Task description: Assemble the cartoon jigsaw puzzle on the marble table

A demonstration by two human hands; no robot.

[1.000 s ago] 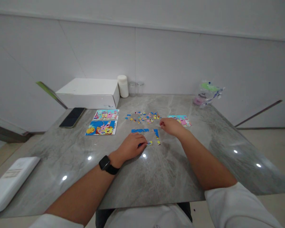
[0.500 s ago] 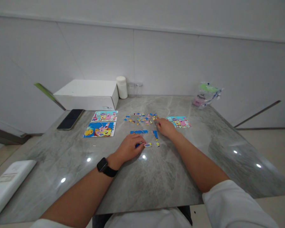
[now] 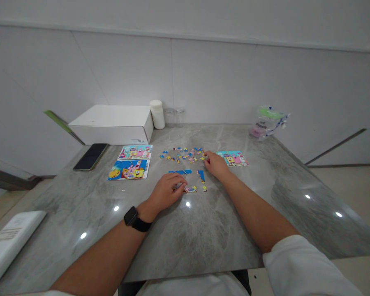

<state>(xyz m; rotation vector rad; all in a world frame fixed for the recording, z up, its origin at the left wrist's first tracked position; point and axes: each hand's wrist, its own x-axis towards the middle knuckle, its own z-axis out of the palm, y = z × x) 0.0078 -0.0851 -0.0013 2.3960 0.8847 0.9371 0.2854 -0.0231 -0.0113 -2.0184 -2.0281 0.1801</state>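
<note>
Holding right hand at loose puzzle pieces, frame centre | left hand over partial border just below | showing gaps, unfilled middle, many pieces unjoined | cannot tell either grip's closure

Right hand — by puzzle pieces

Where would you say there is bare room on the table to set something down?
The table has room between the glasses and bag, and right of the right forearm. The middle is crowded: pieces lie beside the right hand and left hand.
</note>
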